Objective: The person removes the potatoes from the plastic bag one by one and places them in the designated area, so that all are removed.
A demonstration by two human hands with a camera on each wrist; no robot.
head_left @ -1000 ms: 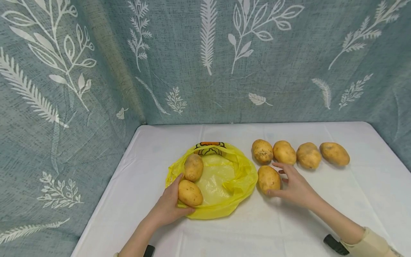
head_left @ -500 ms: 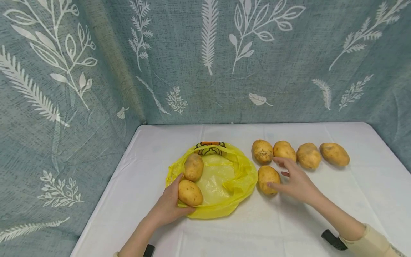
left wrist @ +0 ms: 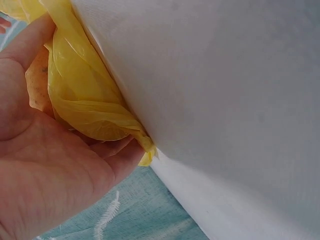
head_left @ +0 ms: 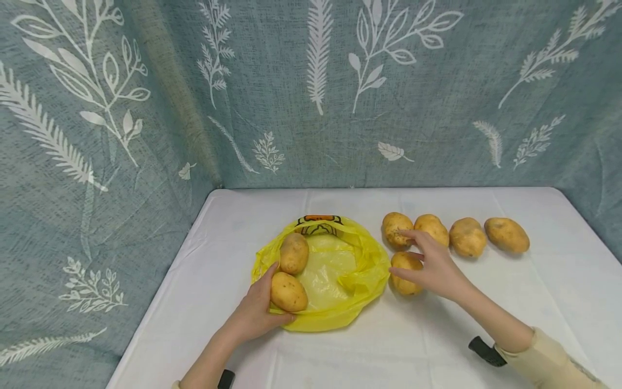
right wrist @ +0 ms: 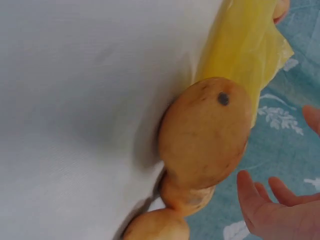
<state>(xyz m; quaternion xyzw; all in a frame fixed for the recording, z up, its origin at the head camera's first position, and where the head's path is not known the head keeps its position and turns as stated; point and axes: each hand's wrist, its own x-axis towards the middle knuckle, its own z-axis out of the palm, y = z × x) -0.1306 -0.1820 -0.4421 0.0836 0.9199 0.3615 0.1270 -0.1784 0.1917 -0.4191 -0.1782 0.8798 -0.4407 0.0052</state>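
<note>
A yellow plastic bag (head_left: pixel 320 321) lies with its mouth wide on the table, two potatoes inside: a near potato (head_left: pixel 289 292) and a far potato (head_left: pixel 294 253). My left hand (head_left: pixel 256 310) holds the bag's left side, thumb toward the front; the left wrist view shows its fingers against the plastic (left wrist: pixel 82 90). Over a single potato (head_left: pixel 407 286) just right of the bag hovers my right hand (head_left: pixel 437 267), fingers spread and apart from it. In the right wrist view that potato (right wrist: pixel 205 135) sits clear of the right hand (right wrist: pixel 285 215).
Behind it, a row of several potatoes runs along the right: a leftmost potato (head_left: pixel 396 226), another potato (head_left: pixel 432 227), a third potato (head_left: pixel 467 237) and an end potato (head_left: pixel 507 235). White cloth (head_left: pixel 340 362) covers the table. A patterned blue-green curtain (head_left: pixel 272 81) hangs behind and at the sides.
My right hand has lifted off the potato beside the bag and shifted left and away from me, above it. The left hand, bag and potatoes stay as they were.
</note>
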